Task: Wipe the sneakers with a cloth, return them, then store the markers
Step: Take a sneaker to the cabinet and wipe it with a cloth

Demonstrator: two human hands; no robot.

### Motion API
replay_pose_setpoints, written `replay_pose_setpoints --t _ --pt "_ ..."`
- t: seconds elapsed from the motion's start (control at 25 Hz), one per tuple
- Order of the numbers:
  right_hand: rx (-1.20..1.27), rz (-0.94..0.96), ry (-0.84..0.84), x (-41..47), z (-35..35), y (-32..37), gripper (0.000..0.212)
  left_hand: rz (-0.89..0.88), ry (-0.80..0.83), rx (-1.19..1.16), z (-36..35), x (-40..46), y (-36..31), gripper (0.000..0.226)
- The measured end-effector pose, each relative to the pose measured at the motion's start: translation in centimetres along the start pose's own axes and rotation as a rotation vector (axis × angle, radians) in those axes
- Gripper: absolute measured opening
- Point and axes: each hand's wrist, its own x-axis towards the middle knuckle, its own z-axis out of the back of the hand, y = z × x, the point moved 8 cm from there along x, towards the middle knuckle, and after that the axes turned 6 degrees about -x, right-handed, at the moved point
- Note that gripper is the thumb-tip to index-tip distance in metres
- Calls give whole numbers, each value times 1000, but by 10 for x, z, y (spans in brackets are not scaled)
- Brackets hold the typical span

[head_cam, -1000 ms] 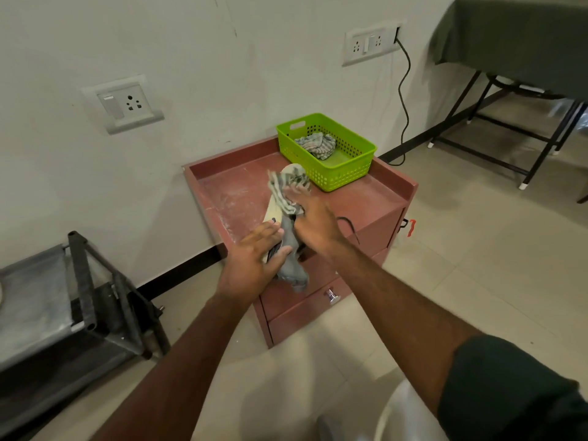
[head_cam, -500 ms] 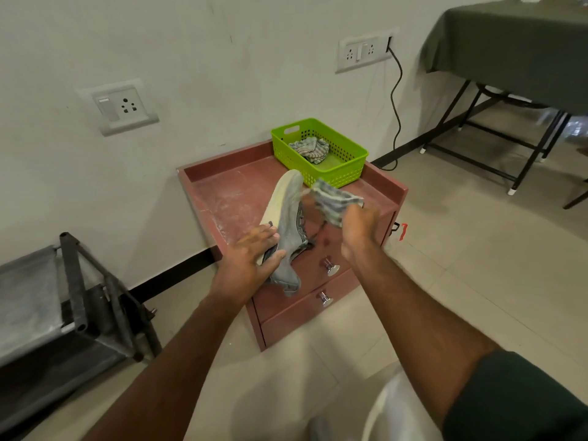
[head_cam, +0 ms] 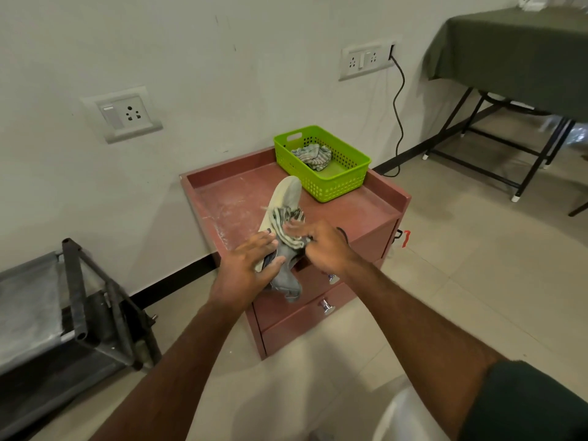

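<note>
My left hand (head_cam: 246, 268) holds a grey sneaker (head_cam: 284, 198) by its heel end, toe pointing up and away, pale sole facing left. My right hand (head_cam: 327, 248) grips a striped cloth (head_cam: 286, 222) and presses it against the shoe's upper; the fingers are blurred. Both hands hover over the front edge of a red-brown drawer cabinet (head_cam: 222, 205). No markers are visible.
A green plastic basket (head_cam: 337, 183) with another striped cloth (head_cam: 313, 155) sits at the cabinet's back right. Two drawer knobs (head_cam: 325, 306) face me. A dark metal rack (head_cam: 73, 300) stands at left; a table with green cover (head_cam: 515, 55) stands far right; a cord hangs from the wall socket.
My right hand, which had pulled the cloth off to the right, has come back onto the sneaker's upper. My left hand keeps the shoe in the same place.
</note>
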Motion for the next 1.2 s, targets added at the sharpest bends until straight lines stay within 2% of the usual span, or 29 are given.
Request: replay_pose_setpoints --t 0.08,0.16,0.24,0.32,0.36,0.4,0.52,0.6,0.72,0.8,0.92,1.0,1.04,1.08,1.12,1.2 --pt "-54 -74 38 -12 6 -15 59 -27 28 12 -2 2 -5 44" --pt "56 -216 -59 -15 26 -32 52 -19 38 16 -1 2 -7 46" --pt "272 -339 -316 -17 51 -44 47 9 34 0 1 4 -5 46" --pt "315 -325 -579 -24 71 -39 45 21 34 -15 0 2 -3 44" --pt "308 -293 -602 -21 69 -35 48 14 29 -18 0 1 -2 42" --pt "291 -255 -540 -14 58 -29 52 7 28 -23 -1 1 -2 41" --pt "65 -91 -130 3 1 -4 57 1 15 -40 0 0 -2 37" --pt "-46 -42 -35 -1 -6 8 58 3 -8 -49 3 2 -2 36" --pt "-151 -139 8 -13 13 6 47 12 25 -68 2 2 -6 40" --pt "16 -219 -34 -17 26 -7 40 15 44 -61 1 3 -9 42" --pt "463 -435 -402 -21 49 -40 42 40 66 -34 0 6 -7 44" --pt "446 -384 -658 -27 68 -39 44 41 69 -19 0 4 -6 45" --pt "359 -294 -710 -26 75 -30 47 35 65 -18 0 4 -7 44" --pt "289 -212 -693 -20 71 -23 51 28 62 -18 0 5 -6 43" --pt "255 -148 -605 -11 59 -16 53 21 61 -17 -1 6 -6 42" --pt "182 -122 -276 1 18 -6 54 15 48 -11 0 6 -4 39"
